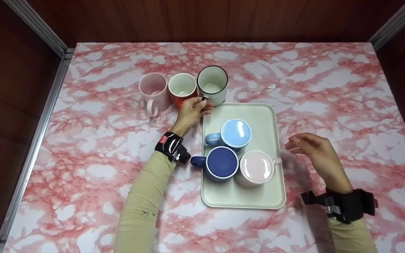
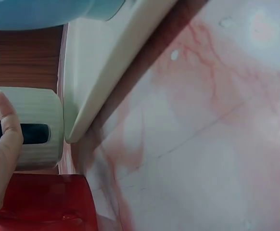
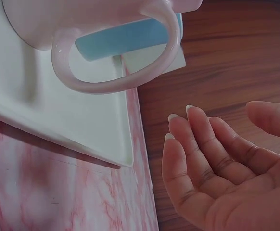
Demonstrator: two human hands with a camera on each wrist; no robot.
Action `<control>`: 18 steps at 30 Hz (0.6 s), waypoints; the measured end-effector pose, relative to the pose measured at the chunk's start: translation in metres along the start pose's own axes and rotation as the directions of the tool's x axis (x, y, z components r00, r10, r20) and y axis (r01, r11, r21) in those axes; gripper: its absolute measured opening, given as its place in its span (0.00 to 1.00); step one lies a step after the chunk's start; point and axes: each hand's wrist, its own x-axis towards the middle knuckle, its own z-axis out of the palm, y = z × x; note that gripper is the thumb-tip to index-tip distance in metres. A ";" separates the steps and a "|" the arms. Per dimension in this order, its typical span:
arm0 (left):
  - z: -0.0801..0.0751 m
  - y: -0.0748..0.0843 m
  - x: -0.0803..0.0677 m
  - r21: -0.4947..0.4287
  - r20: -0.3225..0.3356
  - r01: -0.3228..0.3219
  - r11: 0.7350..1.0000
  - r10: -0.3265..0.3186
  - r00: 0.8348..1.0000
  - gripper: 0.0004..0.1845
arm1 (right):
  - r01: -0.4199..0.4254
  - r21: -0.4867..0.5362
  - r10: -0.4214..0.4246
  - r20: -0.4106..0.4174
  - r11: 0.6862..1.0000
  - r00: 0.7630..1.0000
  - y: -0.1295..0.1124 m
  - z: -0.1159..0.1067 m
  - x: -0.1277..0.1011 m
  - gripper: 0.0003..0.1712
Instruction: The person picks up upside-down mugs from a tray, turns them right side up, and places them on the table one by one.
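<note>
My left hand (image 1: 192, 109) pinches the black handle (image 2: 36, 134) of a white mug with a black rim (image 1: 212, 81). This mug stands mouth up by the tray's far left corner, and its ribbed side shows in the left wrist view. Close beside the same hand is a red mug (image 1: 182, 87), white inside and partly covered by the hand. My right hand (image 1: 316, 153) hovers to the right of the tray with its fingers relaxed and nothing in them. Nearest to it is the handle (image 3: 111, 85) of a pale pink mug (image 1: 257, 167) on the tray.
A cream tray (image 1: 258, 114) lies on the pink marbled table (image 1: 100, 172). It also bears a light blue mug (image 1: 236, 133) and a dark blue mug (image 1: 222, 162), whose handle juts over the left edge. Another pink mug (image 1: 153, 86) stands left of the red one. Wooden walls (image 1: 206, 21) border the table.
</note>
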 end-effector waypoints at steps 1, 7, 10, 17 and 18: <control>0.000 0.000 0.001 -0.003 -0.002 -0.001 1.000 0.001 1.000 0.11 | 0.000 0.002 0.000 0.000 1.000 1.000 0.000 0.000 0.000 0.17; 0.002 0.001 0.005 -0.050 -0.005 -0.012 0.999 0.011 1.000 0.11 | 0.006 0.007 -0.006 0.002 1.000 1.000 0.001 0.000 0.000 0.17; 0.001 0.001 0.007 -0.073 -0.008 -0.010 0.997 0.010 1.000 0.11 | 0.007 0.017 -0.007 -0.002 1.000 1.000 0.002 0.000 0.000 0.18; -0.018 -0.031 0.037 -0.085 0.033 -0.013 0.996 0.016 0.999 0.12 | 0.027 0.034 -0.027 -0.002 0.999 1.000 0.003 0.000 0.002 0.20; -0.021 -0.034 0.040 -0.095 0.040 -0.015 0.995 0.019 0.999 0.11 | 0.025 0.024 -0.025 -0.003 0.999 1.000 0.003 0.000 0.002 0.20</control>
